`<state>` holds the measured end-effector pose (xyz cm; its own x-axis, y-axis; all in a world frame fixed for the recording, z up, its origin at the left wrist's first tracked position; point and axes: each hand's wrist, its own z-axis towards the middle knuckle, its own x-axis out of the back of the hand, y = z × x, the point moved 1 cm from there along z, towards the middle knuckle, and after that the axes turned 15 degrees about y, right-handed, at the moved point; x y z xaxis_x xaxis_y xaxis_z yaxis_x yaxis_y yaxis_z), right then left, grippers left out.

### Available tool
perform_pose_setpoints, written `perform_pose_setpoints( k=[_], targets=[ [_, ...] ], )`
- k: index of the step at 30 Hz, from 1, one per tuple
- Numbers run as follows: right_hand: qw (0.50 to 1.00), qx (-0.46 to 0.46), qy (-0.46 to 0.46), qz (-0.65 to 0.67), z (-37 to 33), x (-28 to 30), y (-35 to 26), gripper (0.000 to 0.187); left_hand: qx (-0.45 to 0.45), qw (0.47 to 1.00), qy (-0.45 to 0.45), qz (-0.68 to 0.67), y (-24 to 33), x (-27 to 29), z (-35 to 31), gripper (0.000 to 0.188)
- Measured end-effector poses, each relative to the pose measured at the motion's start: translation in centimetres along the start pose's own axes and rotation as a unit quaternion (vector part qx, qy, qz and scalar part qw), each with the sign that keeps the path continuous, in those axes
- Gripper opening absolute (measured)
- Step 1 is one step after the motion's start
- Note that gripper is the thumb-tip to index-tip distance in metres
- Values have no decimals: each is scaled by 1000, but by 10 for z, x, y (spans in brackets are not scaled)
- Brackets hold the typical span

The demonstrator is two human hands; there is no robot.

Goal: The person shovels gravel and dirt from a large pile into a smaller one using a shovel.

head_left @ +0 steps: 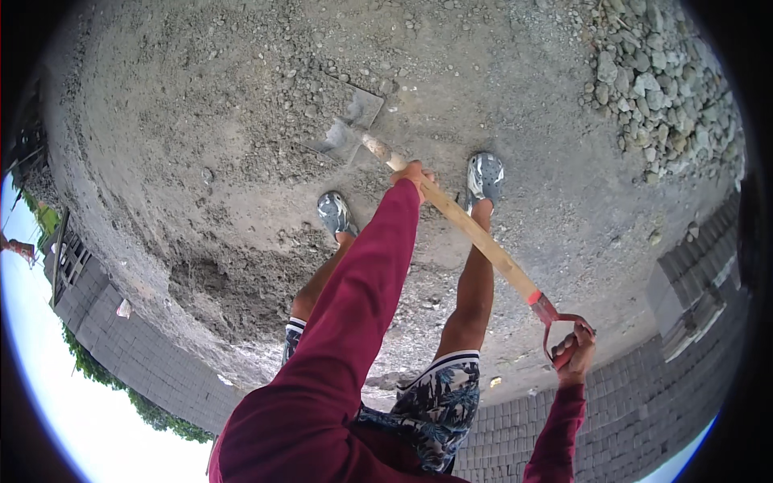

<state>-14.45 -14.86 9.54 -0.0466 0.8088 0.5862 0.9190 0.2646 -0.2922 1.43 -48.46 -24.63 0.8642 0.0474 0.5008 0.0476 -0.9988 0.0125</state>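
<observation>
A shovel with a wooden shaft (475, 232) slants across the view from upper left to lower right. My left hand (413, 176) is wrapped round the lower shaft, close above the metal socket. At the other end, my right hand (575, 354) grips the red D-shaped handle (551, 317). The grey metal blade (366, 107) lies against the gravelly ground beyond my feet, with some grey material on it. Loose gravel (302, 88) surrounds the blade, and part of the blade's edge is hard to make out against it.
My feet, in patterned clogs (485, 177), stand apart near the blade. A heap of broken stones (656, 88) lies at the far right. Stacked grey blocks (555, 427) line the near side and the right. Darker loose soil (213, 278) lies left of my legs.
</observation>
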Motion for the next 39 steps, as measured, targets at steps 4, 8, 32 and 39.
perform_pose_setpoints(
  k=[4,8,32,39],
  targets=[
    [993,87,-77,34,9,-117,41,14,-134,985,-108,10,144,30,67,6],
    [987,-5,-146,60,24,-178,38,15,-227,972,-50,-36,224,68,56,7],
    [979,91,161,-86,-216,302,-56,27,73,987,-133,49,-125,62,-278,15],
    [993,96,62,7,-328,125,-3,28,54,981,-183,27,38,143,-236,14]
  ],
)
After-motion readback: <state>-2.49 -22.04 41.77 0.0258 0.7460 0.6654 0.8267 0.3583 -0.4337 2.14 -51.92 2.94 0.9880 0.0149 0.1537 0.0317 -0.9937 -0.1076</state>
